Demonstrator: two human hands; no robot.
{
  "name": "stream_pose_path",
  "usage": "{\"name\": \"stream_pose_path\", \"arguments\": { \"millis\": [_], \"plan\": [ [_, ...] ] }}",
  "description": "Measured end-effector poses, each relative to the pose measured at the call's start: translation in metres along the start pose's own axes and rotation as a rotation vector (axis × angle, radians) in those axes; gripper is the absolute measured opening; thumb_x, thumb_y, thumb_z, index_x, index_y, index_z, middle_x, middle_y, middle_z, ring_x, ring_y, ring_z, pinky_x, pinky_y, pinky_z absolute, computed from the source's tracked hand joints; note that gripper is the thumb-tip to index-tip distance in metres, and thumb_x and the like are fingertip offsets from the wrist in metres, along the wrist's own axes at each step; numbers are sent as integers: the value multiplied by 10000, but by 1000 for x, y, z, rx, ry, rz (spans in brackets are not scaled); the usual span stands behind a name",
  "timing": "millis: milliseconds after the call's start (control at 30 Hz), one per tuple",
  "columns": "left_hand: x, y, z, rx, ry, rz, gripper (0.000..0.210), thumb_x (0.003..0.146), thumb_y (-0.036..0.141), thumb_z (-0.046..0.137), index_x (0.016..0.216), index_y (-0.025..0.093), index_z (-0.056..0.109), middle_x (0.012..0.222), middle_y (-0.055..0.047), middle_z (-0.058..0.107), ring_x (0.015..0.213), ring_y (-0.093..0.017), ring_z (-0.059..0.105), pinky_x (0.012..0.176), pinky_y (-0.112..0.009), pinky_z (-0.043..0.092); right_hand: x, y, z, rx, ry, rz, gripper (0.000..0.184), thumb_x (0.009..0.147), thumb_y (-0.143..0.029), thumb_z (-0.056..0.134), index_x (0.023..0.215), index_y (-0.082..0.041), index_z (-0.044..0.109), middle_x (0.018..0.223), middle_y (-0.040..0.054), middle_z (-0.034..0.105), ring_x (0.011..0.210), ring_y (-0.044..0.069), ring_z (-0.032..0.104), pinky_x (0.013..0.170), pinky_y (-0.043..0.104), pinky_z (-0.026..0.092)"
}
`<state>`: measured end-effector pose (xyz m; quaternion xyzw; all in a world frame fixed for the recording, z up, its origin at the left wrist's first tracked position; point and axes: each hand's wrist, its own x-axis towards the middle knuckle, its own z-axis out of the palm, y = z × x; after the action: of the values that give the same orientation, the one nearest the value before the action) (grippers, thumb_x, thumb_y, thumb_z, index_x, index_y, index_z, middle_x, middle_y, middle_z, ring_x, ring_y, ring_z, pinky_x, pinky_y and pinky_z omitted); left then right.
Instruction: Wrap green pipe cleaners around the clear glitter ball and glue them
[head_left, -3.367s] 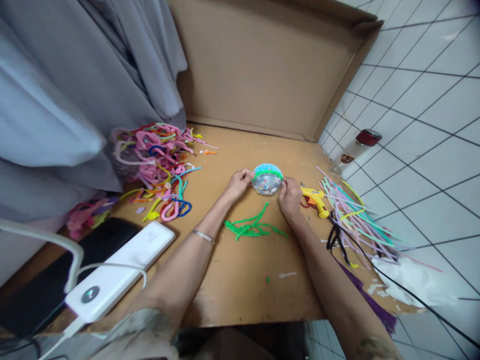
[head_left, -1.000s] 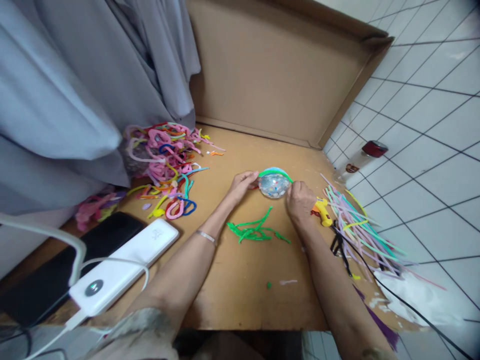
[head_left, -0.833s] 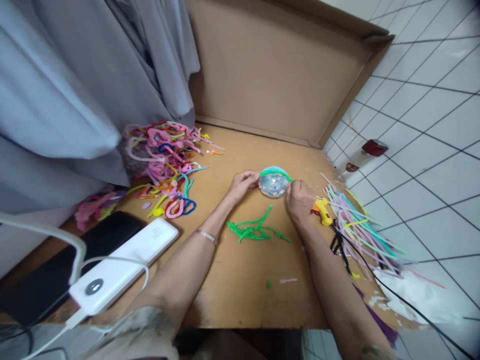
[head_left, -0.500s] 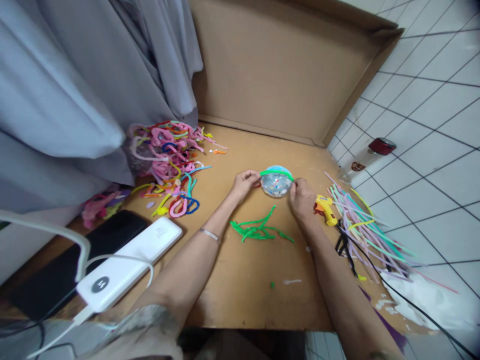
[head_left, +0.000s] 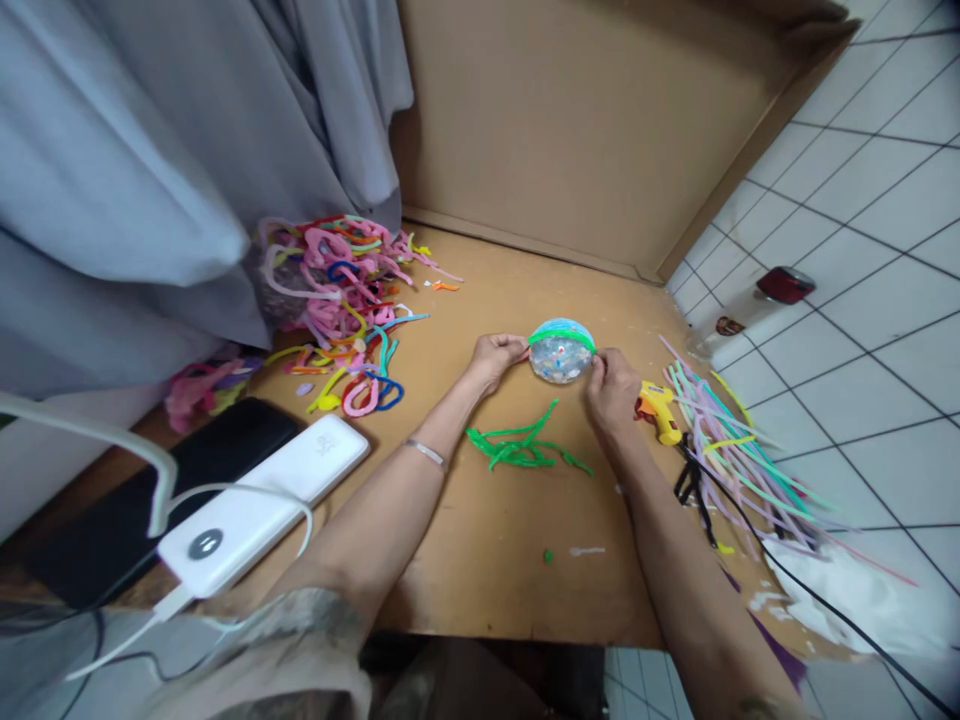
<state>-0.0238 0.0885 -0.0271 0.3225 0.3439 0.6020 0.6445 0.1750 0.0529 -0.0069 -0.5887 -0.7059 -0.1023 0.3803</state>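
A round, flat-looking piece (head_left: 561,366), greyish and speckled below with a light blue band at its top, is between my hands over the table. Across it runs a green pipe cleaner (head_left: 562,342), lying along the lower edge of the blue band. My left hand (head_left: 498,360) pinches at its left end, where a bit of red shows by the fingertips. At the right end my right hand (head_left: 613,390) is closed, thumb and fingers against the piece's edge. Nearer to me, several loose green pipe cleaners (head_left: 517,452) lie in a small heap.
A yellow glue gun (head_left: 660,412) rests right of my right hand, beside pastel pipe cleaners (head_left: 739,450). Tangled pink and multicoloured pipe cleaners (head_left: 337,290) are piled at left. A white power bank (head_left: 262,510), black phone (head_left: 236,440) and red-capped bottle (head_left: 750,310) lie around.
The view has shifted a little. The green pipe cleaner, earlier arched near the piece's top with its right end lower, now follows the blue band more closely. Both hands keep their grip.
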Motion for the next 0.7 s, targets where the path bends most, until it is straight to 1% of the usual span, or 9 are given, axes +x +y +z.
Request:
{"name": "stream_pose_path", "arguments": {
  "millis": [167,333,467,700],
  "plan": [
    [2,-1,1,32,31,-11,224,534,208,834,631,111,657,603,-11,655,606,-109,622,884,-367,524,0,-1,1,30,11,3,213,893,-239,390,866,-187,594,844,107,678,772,220,595,732,332,438],
    [0,0,0,50,40,-9,246,473,217,836,606,118,655,576,-14,659,581,-118,617,849,-367,543,-3,-5,2,38,8,18,239,901,-225,359,884,-179,592,850,122,667,798,234,602,743,344,444],
    [-1,0,-2,77,40,-2,241,460,226,821,592,123,647,571,-15,659,583,-125,622,822,-357,550,-5,-8,2,40,10,47,224,903,-222,360,882,-187,580,837,105,654,797,225,600,741,335,438],
    [-3,1,-1,89,42,-13,209,482,197,800,590,125,636,589,-2,659,599,-111,629,821,-324,540,-7,-12,5,134,89,115,178,877,-259,395,816,-200,552,786,84,664,738,208,595,705,317,441]
  ]
}}
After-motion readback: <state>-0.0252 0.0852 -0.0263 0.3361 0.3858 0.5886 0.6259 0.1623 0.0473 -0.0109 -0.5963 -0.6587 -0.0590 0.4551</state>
